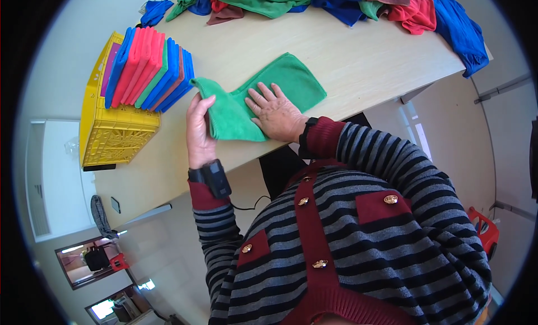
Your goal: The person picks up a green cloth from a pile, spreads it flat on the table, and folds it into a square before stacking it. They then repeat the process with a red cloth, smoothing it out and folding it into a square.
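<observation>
A green cloth (300, 81) lay near the middle of the counter's (386, 67) near edge, its right part flat and its left part raised off the surface. The left hand (200, 126) had its grip closed on the raised left side, thumb over the front. The right hand (276, 113) rested palm down on the cloth, fingers slightly spread, its grip open and holding nothing.

Toward the counter's left edge stood a yellow basket (120, 137), with a row of folded cloths (148, 73) upright in it, blue, pinkish red, green and brown, just beside the left hand. Along the far edge spread a heap of loose cloths (269, 1) in mixed colours, and a blue cloth (465, 36) hung over the far right corner.
</observation>
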Demonstrator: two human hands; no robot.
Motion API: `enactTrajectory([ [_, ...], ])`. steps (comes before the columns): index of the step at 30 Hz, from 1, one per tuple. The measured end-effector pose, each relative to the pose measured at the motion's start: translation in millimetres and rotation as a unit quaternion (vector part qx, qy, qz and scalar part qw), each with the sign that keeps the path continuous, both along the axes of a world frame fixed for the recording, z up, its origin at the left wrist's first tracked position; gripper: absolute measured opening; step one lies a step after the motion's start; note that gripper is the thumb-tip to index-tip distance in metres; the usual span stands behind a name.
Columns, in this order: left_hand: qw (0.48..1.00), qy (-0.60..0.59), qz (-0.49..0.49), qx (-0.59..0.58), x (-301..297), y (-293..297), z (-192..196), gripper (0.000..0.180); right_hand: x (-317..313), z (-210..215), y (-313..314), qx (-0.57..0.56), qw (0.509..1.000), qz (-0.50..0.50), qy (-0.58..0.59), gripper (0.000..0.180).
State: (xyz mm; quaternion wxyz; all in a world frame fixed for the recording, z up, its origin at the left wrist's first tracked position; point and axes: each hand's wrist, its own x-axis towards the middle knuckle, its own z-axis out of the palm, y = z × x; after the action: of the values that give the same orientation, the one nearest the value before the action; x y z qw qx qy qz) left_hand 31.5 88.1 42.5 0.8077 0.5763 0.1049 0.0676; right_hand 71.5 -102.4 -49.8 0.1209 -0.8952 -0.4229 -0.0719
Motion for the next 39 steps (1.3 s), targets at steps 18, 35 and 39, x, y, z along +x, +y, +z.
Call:
enactTrajectory([
  [18,0.912,0.109,-0.082,0.386,113,-116,-51,0.018,-38,2,-82,-0.010,0.982,0.190,0.015,0.061],
  [35,0.876,-0.023,0.028,0.480,68,-97,-43,0.020,-30,-8,-89,0.037,0.986,0.165,0.011,0.059],
  [39,0.764,-0.098,0.077,0.633,17,-69,-62,0.022,-29,-12,-89,0.057,0.983,0.165,-0.056,0.059],
])
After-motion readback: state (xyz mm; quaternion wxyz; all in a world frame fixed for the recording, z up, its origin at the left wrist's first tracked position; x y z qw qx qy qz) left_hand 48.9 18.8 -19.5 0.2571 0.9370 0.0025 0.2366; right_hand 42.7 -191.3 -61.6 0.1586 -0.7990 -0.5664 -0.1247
